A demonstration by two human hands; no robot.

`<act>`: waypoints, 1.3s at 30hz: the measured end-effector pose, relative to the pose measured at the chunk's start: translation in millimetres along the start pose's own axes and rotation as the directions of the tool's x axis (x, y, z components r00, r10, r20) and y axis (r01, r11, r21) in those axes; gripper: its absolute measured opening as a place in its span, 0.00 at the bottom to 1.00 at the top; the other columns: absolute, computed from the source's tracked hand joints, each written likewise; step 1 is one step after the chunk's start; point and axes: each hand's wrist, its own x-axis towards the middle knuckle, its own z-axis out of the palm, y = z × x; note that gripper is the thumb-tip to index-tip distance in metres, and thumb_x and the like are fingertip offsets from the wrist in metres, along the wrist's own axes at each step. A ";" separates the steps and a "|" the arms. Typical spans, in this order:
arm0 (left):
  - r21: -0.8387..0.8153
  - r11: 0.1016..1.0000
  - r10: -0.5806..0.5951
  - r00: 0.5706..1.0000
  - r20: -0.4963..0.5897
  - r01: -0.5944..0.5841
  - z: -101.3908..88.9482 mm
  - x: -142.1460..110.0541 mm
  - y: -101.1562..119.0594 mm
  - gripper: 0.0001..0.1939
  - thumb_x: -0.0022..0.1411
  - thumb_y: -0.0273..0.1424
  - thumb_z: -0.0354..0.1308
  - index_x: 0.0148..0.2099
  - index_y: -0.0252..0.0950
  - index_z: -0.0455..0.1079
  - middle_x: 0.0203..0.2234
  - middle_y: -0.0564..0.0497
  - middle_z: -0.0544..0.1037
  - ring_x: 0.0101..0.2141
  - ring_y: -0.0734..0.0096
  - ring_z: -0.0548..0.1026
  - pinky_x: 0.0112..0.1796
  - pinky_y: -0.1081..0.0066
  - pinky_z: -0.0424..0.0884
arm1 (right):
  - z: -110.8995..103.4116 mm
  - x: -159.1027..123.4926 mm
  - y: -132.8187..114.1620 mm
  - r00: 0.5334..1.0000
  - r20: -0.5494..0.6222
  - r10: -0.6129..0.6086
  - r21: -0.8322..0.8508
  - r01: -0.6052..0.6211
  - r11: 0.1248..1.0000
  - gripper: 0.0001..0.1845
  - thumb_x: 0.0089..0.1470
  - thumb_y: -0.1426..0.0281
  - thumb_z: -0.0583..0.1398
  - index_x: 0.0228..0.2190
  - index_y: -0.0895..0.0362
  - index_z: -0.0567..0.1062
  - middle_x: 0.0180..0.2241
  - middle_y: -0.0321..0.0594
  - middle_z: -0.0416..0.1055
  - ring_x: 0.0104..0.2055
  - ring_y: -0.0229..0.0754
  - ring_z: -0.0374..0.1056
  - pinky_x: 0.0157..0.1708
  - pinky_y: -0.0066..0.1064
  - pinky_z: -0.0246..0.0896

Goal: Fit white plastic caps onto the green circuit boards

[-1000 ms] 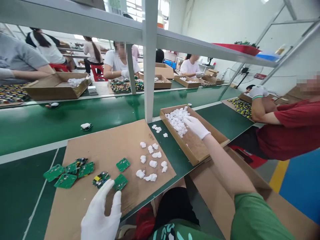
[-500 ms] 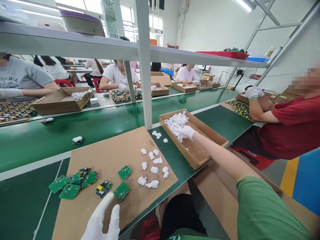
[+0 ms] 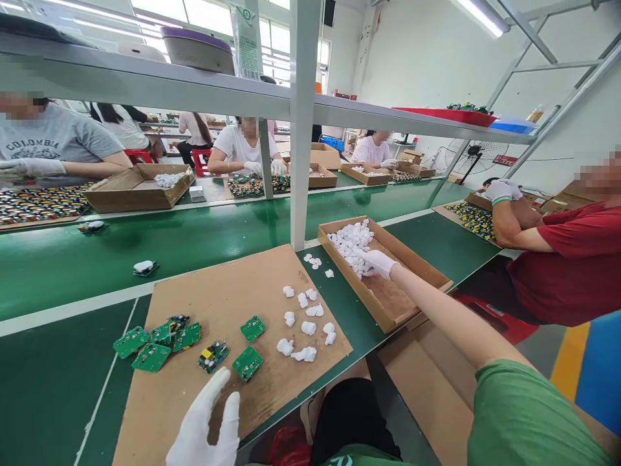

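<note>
My right hand [image 3: 379, 262], in a white glove, reaches into a shallow cardboard tray [image 3: 412, 272] and closes on the pile of small white plastic pieces [image 3: 350, 241] at its far end. My gloved left hand [image 3: 206, 424] rests flat on a brown cardboard sheet [image 3: 218, 291], fingers stretched out, holding nothing. Just beyond its fingertips lie several green circuit boards [image 3: 247, 362]. More loose white pieces [image 3: 306, 320] lie on the sheet to the right of the boards.
A green conveyor belt [image 3: 194, 239] runs behind the sheet, carrying small assembled units [image 3: 144, 266]. A grey upright post [image 3: 301, 129] holds a shelf overhead. A person in a red shirt [image 3: 572, 265] sits at right. Other workers sit across the belt with cardboard boxes [image 3: 138, 188].
My right hand has drawn in from lying spread over the white pile to a closed grasp at its near edge. The left hand has stayed flat. The view tilted up slightly.
</note>
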 end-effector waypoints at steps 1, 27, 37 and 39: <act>-0.009 1.000 0.019 1.000 0.009 -0.019 0.3 -1.0 1.5 0.23 0.68 0.48 0.48 0.58 0.43 0.70 0.57 0.48 0.77 0.59 0.47 0.73 0.61 0.50 0.66 | 0.2 -1.6 -0.3 0.999 0.029 0.042 0.010 -0.042 0.999 0.16 0.66 0.63 0.62 0.50 0.59 0.73 0.47 0.43 0.74 0.43 0.43 0.74 0.42 0.38 0.75; -0.924 0.106 0.066 0.925 0.374 0.367 45.2 -30.5 47.4 0.14 0.65 0.37 0.65 0.49 0.35 0.78 0.42 0.45 0.81 0.41 0.67 0.78 0.45 0.69 0.76 | 147.2 -223.2 -4.3 0.471 0.268 -0.841 0.186 0.831 0.524 0.16 0.64 0.66 0.61 0.53 0.46 0.74 0.57 0.43 0.72 0.62 0.52 0.65 0.62 0.50 0.62; -0.878 0.374 -0.047 0.952 0.302 0.297 36.0 -25.7 44.5 0.17 0.64 0.41 0.65 0.49 0.35 0.76 0.34 0.48 0.82 0.29 0.72 0.78 0.33 0.72 0.78 | 140.2 -227.2 -2.6 0.808 0.364 -0.464 0.525 0.234 0.818 0.12 0.62 0.63 0.63 0.47 0.51 0.73 0.32 0.34 0.74 0.36 0.40 0.75 0.44 0.37 0.74; -0.861 0.436 -0.140 0.965 0.222 0.262 32.8 -26.7 43.8 0.18 0.64 0.41 0.65 0.49 0.34 0.75 0.35 0.48 0.83 0.29 0.72 0.79 0.34 0.72 0.78 | 136.5 -217.2 -9.1 0.835 0.328 -0.443 0.534 0.223 0.815 0.15 0.64 0.61 0.61 0.50 0.51 0.68 0.28 0.31 0.72 0.26 0.37 0.70 0.36 0.35 0.73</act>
